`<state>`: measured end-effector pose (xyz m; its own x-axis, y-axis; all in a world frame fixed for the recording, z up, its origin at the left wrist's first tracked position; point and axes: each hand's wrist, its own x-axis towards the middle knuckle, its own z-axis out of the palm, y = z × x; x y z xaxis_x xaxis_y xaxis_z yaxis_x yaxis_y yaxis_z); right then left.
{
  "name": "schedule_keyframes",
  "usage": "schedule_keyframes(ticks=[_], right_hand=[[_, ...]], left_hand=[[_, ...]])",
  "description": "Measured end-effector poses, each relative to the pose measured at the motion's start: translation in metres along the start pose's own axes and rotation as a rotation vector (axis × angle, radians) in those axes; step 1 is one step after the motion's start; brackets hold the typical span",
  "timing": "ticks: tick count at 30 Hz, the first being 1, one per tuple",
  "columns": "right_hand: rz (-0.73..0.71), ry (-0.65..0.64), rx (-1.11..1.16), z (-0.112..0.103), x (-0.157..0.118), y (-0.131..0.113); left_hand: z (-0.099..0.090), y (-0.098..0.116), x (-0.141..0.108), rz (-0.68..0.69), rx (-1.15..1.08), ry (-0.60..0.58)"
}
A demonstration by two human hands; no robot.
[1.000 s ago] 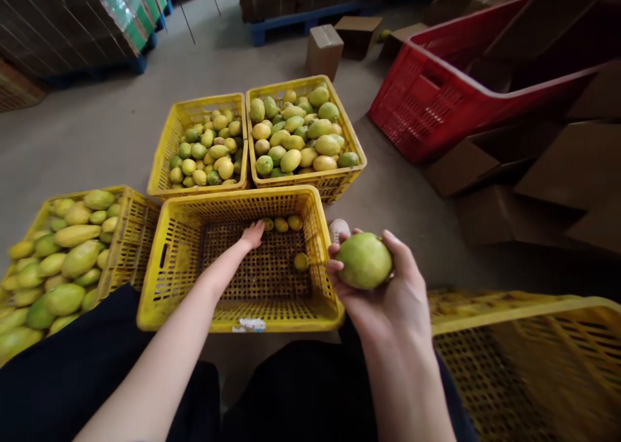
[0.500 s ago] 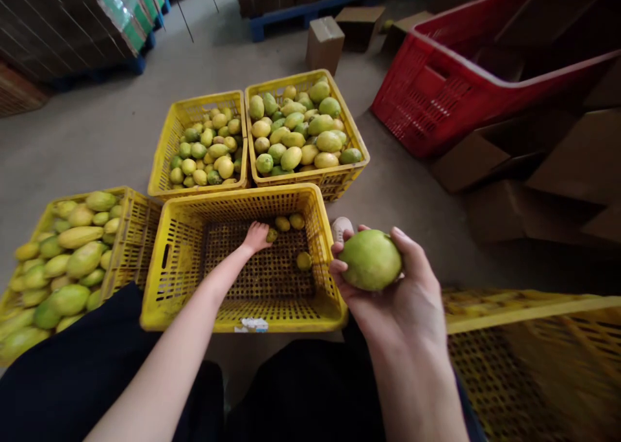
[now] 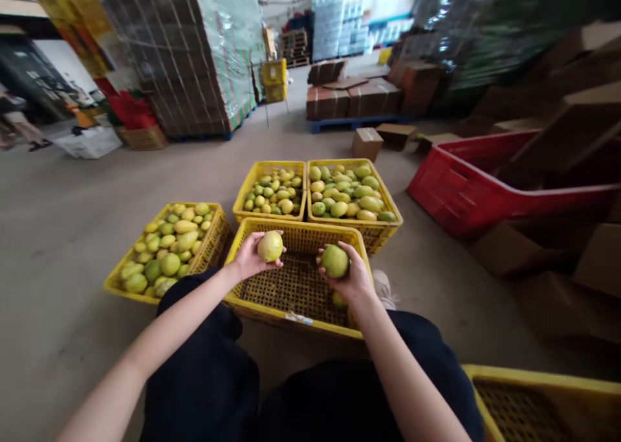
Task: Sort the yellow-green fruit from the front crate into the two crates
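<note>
My left hand (image 3: 252, 255) is closed around a pale yellow-green, roundish fruit (image 3: 270, 246) above the left side of a yellow slatted crate (image 3: 303, 325). On the crate's right side, my right hand (image 3: 353, 272) grips a greener fruit (image 3: 336, 261) of similar size. The two hands are apart, both raised over the crate. Below my right hand, another fruit (image 3: 339, 299) lies on the crate floor, partly hidden by the hand.
Yellow crates of green and yellow fruit stand at the left (image 3: 220, 241), behind (image 3: 241, 196) and back right (image 3: 388, 235). A red bin (image 3: 446, 189) with cardboard is at the right. Another yellow crate (image 3: 548, 376) sits front right. A wrapped pallet stack (image 3: 169, 54) stands farther back.
My left hand has come up from the crate floor with a fruit in it. My right hand, still gripping its fruit, is now over the crate. The view has tilted up.
</note>
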<state>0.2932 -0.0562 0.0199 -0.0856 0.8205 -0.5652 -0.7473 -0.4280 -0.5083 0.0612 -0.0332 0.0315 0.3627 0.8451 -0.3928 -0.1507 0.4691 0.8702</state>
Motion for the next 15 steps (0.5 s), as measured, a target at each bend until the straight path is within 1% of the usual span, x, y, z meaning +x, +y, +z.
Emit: schedule_keyframes(ticks=[1, 3, 5, 7, 10, 13, 15], right_hand=[[0.002, 0.005, -0.011, 0.002, -0.001, 0.002], [-0.021, 0.021, -0.044, 0.003, 0.0, 0.003], [-0.054, 0.022, -0.092, 0.002, 0.004, 0.003], [-0.069, 0.014, -0.119, 0.0, 0.011, 0.003], [-0.102, 0.03, -0.193, 0.001, 0.02, 0.004], [-0.103, 0.068, -0.236, 0.005, 0.023, 0.004], [-0.093, 0.107, -0.247, 0.007, 0.021, 0.002]], left_hand=[[0.001, 0.003, -0.009, 0.007, -0.12, 0.013], [0.004, 0.01, -0.019, 0.0, -0.344, 0.033], [0.007, 0.017, -0.02, -0.017, -0.536, 0.045], [0.009, 0.023, -0.016, -0.023, -0.684, 0.04], [0.008, 0.021, -0.005, -0.036, -0.827, 0.032], [-0.001, 0.013, 0.006, -0.097, -0.907, 0.099], [-0.008, 0.013, 0.011, -0.105, -0.919, 0.136]])
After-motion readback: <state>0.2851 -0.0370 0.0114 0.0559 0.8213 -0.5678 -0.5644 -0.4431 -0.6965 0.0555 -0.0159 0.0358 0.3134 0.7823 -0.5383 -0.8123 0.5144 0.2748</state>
